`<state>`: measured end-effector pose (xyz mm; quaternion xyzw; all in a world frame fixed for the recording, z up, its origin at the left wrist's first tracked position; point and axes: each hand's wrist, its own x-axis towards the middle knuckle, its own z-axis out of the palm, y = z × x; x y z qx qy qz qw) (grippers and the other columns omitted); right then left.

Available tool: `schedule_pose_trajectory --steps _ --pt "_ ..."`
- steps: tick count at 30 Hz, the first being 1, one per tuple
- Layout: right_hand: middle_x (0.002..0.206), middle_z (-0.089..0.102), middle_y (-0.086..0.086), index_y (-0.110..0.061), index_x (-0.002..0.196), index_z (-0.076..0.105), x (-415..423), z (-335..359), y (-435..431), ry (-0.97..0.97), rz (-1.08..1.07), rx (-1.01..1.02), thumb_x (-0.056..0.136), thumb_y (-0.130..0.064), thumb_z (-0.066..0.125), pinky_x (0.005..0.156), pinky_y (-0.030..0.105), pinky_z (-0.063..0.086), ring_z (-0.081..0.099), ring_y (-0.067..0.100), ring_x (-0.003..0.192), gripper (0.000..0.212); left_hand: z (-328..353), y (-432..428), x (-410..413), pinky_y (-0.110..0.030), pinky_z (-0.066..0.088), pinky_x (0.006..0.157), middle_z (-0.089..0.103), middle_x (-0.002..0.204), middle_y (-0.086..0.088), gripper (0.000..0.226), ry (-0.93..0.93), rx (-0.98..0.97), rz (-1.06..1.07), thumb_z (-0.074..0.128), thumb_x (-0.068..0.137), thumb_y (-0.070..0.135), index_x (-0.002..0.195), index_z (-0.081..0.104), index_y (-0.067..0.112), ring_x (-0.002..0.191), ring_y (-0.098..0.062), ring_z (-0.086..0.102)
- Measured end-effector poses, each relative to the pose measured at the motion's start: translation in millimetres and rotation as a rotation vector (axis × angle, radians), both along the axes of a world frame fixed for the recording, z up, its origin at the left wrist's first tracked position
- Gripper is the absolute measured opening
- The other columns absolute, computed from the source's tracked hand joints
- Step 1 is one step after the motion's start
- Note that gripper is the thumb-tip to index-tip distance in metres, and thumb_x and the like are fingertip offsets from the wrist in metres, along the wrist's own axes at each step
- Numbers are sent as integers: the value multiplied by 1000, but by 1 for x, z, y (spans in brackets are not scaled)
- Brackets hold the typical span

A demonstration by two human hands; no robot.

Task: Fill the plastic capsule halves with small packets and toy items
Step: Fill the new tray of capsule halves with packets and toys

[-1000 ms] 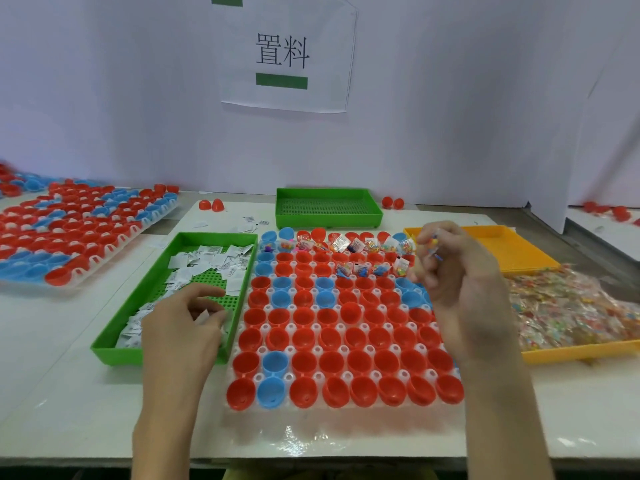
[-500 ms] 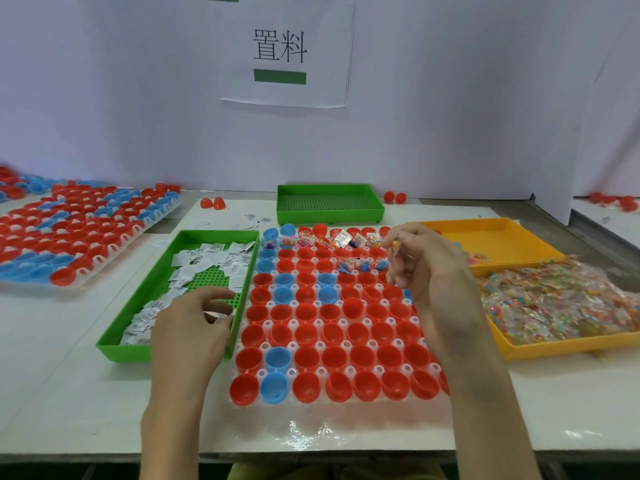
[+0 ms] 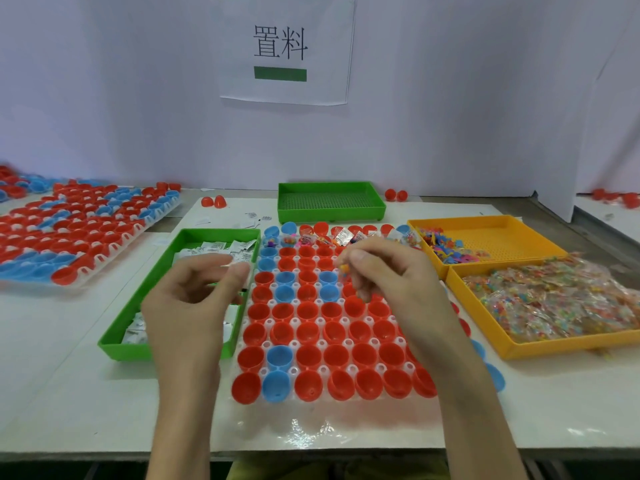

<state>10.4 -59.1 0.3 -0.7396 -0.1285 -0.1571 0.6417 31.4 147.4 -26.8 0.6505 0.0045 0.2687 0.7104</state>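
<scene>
- My right hand [image 3: 394,285] hung over the far middle of the capsule halves [image 3: 308,332], fingers curled in, thumb and forefinger pinched on an orange toy piece [image 3: 344,268].
- My left hand [image 3: 188,306] was over the near right part of the green tray [image 3: 138,296], fingers bent, thumb and forefinger close together. The fingertips were blurred, so I could not tell whether they had a packet between them.
- The capsule halves, mostly red with some blue, stood open side up in a clear rack [image 3: 311,427] on the table [image 3: 69,393], straight in front of me between the trays.
- Only the farthest row or two held anything: small wrapped packets and coloured bits [image 3: 343,235] stuck out of them. The nearer rows showed bare insides.
- White packets [image 3: 214,247] lay loose in the green tray, just left of the rack.
- To the right, a near yellow tray [image 3: 571,346] was heaped with clear bead packets [image 3: 561,299]. Touching it on the far side, a far yellow tray [image 3: 502,237] held small toy pieces [image 3: 446,247] at its left end.
- A second green tray [image 3: 330,202] sat beyond the rack, near the wall.
- Far to the left lay another rack of red and blue halves [image 3: 69,237].
- Two loose red capsules [image 3: 214,201] sat near the wall, left of the second green tray.
- A paper sign [image 3: 284,50] was on the wall above.
</scene>
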Motion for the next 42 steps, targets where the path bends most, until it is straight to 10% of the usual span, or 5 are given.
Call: schedule_pose_trajectory --steps 21,27,33,39,42 --pt "75 72 2 -13 82 74 -3 -4 3 -128 -133 -70 81 -20 82 67 43 58 69 21 71 10 20 -48 -25 -13 54 68 79 84 -8 32 128 -50 -522 76 70 20 101 78 13 81 -15 76" --pt "78 71 -5 -20 84 74 -3 -6 2 -132 -126 -184 84 -26 78 69 31 57 68 17 77 7 18 -44 -23 -17 56 69 79 85 -7 24 109 14 -541 75 70 24 93 80 18 79 -20 76" --pt "93 69 -26 -40 94 71 22 -1 -79 72 -382 -423 93 -46 60 74 16 45 61 -6 90 13 16 -42 -23 -15 55 68 78 81 -7 22 96 -37 -517 75 65 24 86 80 27 75 -18 76" --pt "138 60 0 -23 130 63 90 -29 -181 576 -606 -857 100 -33 56 106 44 38 53 24 125 33 23 -47 -21 -17 57 67 78 79 -6 20 88 -79 -504 74 64 23 80 81 32 74 -18 76" --pt "128 65 -1 -31 105 70 103 -42 -189 596 -655 -886 95 -35 64 106 46 31 53 25 121 12 39 -51 -21 -15 56 69 78 80 -3 19 22 -58 -506 74 67 27 83 81 35 76 -16 76"
